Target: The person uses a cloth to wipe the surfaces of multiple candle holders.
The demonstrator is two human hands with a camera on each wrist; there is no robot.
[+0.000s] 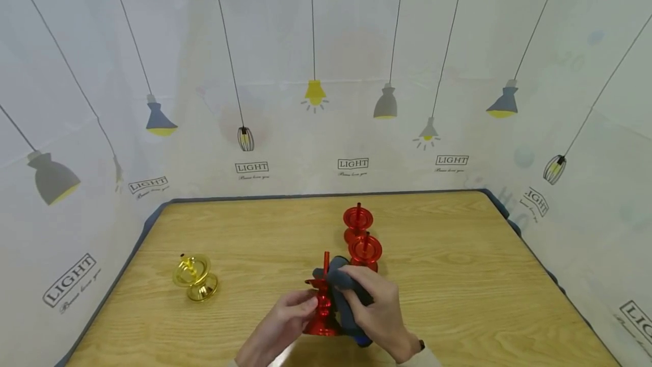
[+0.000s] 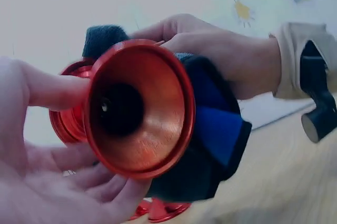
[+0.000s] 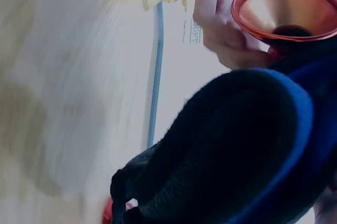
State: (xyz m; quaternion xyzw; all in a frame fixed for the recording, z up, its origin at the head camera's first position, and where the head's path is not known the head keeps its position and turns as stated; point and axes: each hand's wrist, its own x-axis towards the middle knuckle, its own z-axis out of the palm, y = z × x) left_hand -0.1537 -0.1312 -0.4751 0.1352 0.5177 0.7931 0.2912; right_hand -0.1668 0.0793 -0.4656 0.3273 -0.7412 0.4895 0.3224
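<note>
My left hand grips a shiny red candle holder by its stem, above the table's front part. In the left wrist view the hollow underside of its base faces the camera. My right hand holds a dark grey-blue cloth bunched between thumb and fingers, pressed against the holder's right side and around its upper dish. A bright blue side of the cloth shows in the left wrist view. In the right wrist view the cloth hides most of the right hand.
Two more red candle holders stand just beyond my hands, one farther back and one nearer. A gold candle holder stands on the left of the wooden table. A white printed curtain surrounds the table's back and sides.
</note>
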